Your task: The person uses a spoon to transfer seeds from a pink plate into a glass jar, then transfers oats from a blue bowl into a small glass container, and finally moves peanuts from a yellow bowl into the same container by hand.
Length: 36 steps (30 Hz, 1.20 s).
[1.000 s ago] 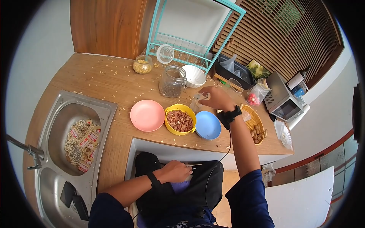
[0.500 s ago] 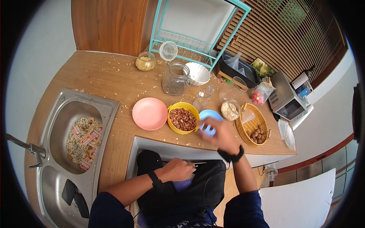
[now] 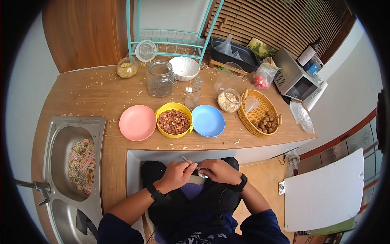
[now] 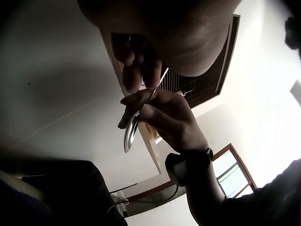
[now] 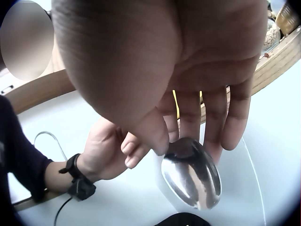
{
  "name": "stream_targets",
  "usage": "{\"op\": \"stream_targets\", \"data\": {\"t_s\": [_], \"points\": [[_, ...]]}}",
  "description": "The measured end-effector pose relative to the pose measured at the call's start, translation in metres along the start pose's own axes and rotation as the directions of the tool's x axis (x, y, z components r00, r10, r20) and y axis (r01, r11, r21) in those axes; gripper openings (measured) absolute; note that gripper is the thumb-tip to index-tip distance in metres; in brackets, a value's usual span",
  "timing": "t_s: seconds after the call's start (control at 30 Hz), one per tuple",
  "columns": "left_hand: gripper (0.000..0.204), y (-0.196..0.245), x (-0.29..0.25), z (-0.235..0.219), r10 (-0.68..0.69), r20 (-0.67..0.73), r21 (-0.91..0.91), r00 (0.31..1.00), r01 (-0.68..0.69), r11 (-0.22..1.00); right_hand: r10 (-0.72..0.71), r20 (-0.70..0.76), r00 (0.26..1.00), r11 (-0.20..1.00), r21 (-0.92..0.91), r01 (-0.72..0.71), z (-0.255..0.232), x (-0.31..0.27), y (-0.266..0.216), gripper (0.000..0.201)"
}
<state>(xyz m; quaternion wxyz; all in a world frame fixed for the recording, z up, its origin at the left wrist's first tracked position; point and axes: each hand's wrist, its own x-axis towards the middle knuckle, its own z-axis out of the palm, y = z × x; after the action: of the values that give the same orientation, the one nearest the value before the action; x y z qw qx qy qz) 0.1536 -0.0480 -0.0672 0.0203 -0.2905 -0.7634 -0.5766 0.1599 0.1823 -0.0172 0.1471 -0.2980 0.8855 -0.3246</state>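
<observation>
Both hands meet over the lap, below the counter's front edge, on a shiny metal spoon (image 5: 190, 176). My left hand (image 3: 175, 175) grips its handle, whose end sticks up past the fingers. Close to the spoon's bowl, my right hand (image 3: 222, 171) pinches it between thumb and fingers, as the left wrist view shows. In the right wrist view the bowl hangs below the right thumb, with the other fingers extended behind it. Nearest on the counter are a yellow bowl (image 3: 157, 118) of reddish-brown nuts, a pink plate (image 3: 137, 123) and a blue plate (image 3: 208, 121).
Behind the plates stand a small glass bottle (image 3: 194, 96), a clip-top jar (image 3: 159, 83), a white fluted bowl (image 3: 185, 67) and a jar of oats (image 3: 229, 101). A wicker basket (image 3: 247, 122) holds walnuts at right. The sink (image 3: 100, 138) with scraps is at left.
My right hand has come back from beside the glass bottle, over the blue plate, down to the lap and onto the spoon. My left hand has lifted slightly. The head view has shifted.
</observation>
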Motion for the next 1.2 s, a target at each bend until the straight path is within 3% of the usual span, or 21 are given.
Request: {"op": "stream_targets", "data": {"t_s": [0.07,0.13,0.2,0.23,0.3,0.37,0.7,0.87,1.0,1.2], "points": [[0.022,0.007,0.001,-0.001,0.064,-0.060,-0.015,0.996,-0.065,0.998,0.014,0.010,1.000,0.999,-0.030,-0.014,0.000,0.000,0.001,0.017],[0.022,0.004,0.003,-0.003,0.063,-0.075,-0.026,0.995,-0.065,0.998,0.009,-0.073,0.997,0.987,-0.162,-0.021,-0.006,0.004,-0.001,0.011],[0.021,0.005,0.002,-0.006,0.058,-0.095,-0.042,0.994,-0.062,0.997,-0.028,-0.147,0.989,0.986,-0.168,0.004,-0.016,0.007,-0.002,0.010],[0.020,0.011,0.004,-0.010,-0.002,-0.095,-0.104,0.996,-0.008,0.995,-0.063,-0.224,0.973,0.985,-0.172,0.024,-0.021,0.009,-0.002,0.009],[0.018,0.014,0.006,-0.012,-0.059,-0.095,-0.166,0.994,0.043,0.985,-0.068,-0.235,0.970,0.977,-0.211,0.018,-0.031,0.012,-0.006,0.010],[0.016,0.013,0.007,-0.010,0.057,-0.130,-0.163,0.990,-0.078,0.984,-0.111,-0.290,0.951,0.956,-0.291,0.023,-0.037,0.013,-0.008,0.012],[0.017,0.018,0.005,-0.016,0.023,-0.083,-0.182,0.996,-0.038,0.982,-0.066,-0.337,0.939,0.959,-0.281,-0.033,-0.045,0.009,-0.006,0.008],[0.018,0.011,0.002,-0.012,0.137,-0.061,-0.088,0.989,-0.142,0.986,-0.025,-0.350,0.936,0.968,-0.242,-0.065,-0.036,0.009,0.002,0.009],[0.018,0.011,0.002,-0.010,0.146,-0.095,-0.078,0.985,-0.153,0.985,-0.027,-0.338,0.941,0.954,-0.290,-0.077,-0.038,0.015,0.000,0.010],[0.023,0.013,0.001,-0.013,0.009,-0.128,-0.137,0.992,-0.026,0.990,-0.086,-0.355,0.931,0.922,-0.382,-0.060,-0.056,0.035,-0.013,0.010]]}}
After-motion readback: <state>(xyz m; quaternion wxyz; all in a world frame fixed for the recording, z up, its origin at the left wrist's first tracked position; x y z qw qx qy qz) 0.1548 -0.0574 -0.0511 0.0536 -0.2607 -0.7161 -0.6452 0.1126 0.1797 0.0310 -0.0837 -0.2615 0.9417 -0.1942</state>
